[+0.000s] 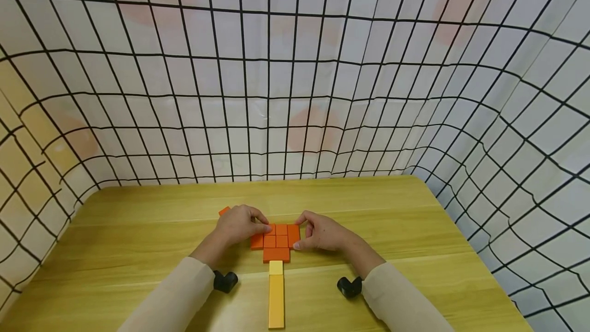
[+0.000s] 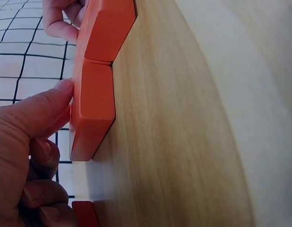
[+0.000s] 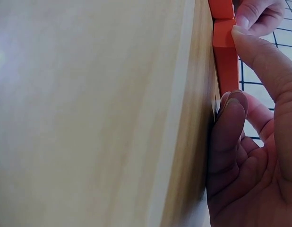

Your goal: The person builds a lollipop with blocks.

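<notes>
Several flat orange blocks (image 1: pixel 275 241) lie edge to edge on the wooden table, with a wider orange block (image 1: pixel 276 255) at their near side. My left hand (image 1: pixel 239 224) pinches an orange block at the upper left of this group, its thumb on the top in the left wrist view; its index fingertip is partly hidden. On the opposite side, my right hand (image 1: pixel 322 231) grips the rightmost orange block (image 1: pixel 293 235) by its ends between thumb and index finger. A short pale yellow block (image 1: pixel 276 268) and a long yellow block (image 1: pixel 276 302) run in line from the group toward me.
One more orange block (image 1: pixel 224 210) lies just behind my left hand. Black wrist cameras (image 1: pixel 225 281) stick out from both sleeves. Black grid netting (image 1: pixel 276 96) over pale sheeting stands around the back and sides of the wooden table (image 1: pixel 392 204).
</notes>
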{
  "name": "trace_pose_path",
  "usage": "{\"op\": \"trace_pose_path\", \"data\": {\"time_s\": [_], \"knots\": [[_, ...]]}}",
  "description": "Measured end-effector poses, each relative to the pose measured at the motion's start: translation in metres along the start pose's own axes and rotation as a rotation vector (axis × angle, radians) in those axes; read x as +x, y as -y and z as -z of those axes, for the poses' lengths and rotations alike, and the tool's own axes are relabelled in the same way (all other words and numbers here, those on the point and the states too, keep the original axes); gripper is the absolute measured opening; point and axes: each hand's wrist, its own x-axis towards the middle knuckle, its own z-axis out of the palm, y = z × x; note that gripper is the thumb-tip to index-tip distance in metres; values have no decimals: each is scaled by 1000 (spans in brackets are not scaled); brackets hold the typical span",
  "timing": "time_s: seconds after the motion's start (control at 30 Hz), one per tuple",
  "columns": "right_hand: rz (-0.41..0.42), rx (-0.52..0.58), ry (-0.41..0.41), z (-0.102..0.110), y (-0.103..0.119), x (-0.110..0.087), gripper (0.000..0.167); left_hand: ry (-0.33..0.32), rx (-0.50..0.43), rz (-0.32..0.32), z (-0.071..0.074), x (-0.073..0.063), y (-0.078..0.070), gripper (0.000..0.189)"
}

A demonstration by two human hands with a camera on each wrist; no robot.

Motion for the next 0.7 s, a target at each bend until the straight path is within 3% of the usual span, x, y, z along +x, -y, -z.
{"op": "trace_pose_path", "data": {"time_s": [0.37, 0.7], "knots": [[3, 5, 0, 1, 0, 0, 50, -22, 12, -28, -1, -3, 0, 18], [17, 10, 1, 1, 0, -2, 50, -113, 153, -53, 10, -21, 2, 31]]}}
